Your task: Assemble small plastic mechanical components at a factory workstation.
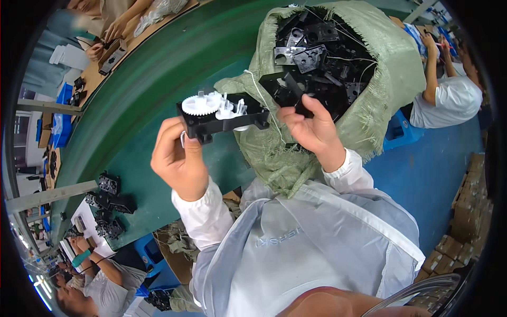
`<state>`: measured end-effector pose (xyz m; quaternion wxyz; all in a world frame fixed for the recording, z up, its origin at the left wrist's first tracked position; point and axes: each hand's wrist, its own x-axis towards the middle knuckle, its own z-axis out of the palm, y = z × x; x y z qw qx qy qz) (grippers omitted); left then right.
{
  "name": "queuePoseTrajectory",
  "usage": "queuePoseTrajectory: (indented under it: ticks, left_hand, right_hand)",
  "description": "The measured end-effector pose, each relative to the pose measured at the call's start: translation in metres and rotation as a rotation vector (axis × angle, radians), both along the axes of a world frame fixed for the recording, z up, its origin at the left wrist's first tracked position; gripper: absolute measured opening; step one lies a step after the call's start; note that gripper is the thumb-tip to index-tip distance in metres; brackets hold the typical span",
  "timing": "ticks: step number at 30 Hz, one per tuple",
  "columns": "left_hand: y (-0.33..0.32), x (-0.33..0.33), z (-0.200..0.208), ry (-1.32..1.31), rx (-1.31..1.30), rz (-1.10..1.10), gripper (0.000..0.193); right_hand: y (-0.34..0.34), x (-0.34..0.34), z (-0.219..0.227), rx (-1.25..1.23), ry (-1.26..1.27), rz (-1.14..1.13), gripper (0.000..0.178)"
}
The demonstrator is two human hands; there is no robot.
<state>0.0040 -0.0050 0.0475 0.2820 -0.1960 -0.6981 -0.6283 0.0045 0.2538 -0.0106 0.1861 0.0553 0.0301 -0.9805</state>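
My left hand (182, 161) is closed on the near left corner of a black plastic gear housing (224, 125). On top of the housing sit a large white toothed gear (200, 104) and smaller white plastic gears and posts (227, 108). To its right, my right hand (314, 129) pinches a flat black plastic cover (282, 89) between thumb and fingers. Cover and housing are close together, and I cannot tell if they touch. Just behind my right hand gapes a woven green sack (393, 68), full of black plastic parts (322, 58).
A green work surface (158, 142) runs beneath my hands. Several black assemblies (110, 203) lie at its left, beside a metal rail (53, 196). Co-workers' hands (113, 31) handle parts at the far left; another person (449, 100) sits at the right. Cardboard boxes (459, 227) are stacked at the lower right.
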Motion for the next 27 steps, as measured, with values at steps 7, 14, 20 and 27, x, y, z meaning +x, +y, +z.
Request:
queuePoseTrajectory:
  ticks: [7, 14, 20, 27]
  left_hand:
    - [0.025, -0.009, -0.031, 0.193, 0.381, 0.043, 0.019]
    - [0.034, -0.014, -0.048, 0.014, 0.842, -0.318, 0.038]
    - [0.022, -0.012, -0.060, -0.338, 0.843, -0.266, 0.038]
    - [0.037, -0.010, -0.040, -0.304, 0.568, -0.060, 0.025]
  right_hand:
    - [-0.013, -0.005, -0.002, 0.309, 0.280, 0.073, 0.064]
    - [-0.024, 0.000, 0.011, 0.314, 0.522, -0.001, 0.086]
    - [-0.010, -0.003, 0.022, 1.132, 0.771, -0.112, 0.087]
    - [-0.006, -0.009, 0.023, 1.937, 1.084, -0.417, 0.078]
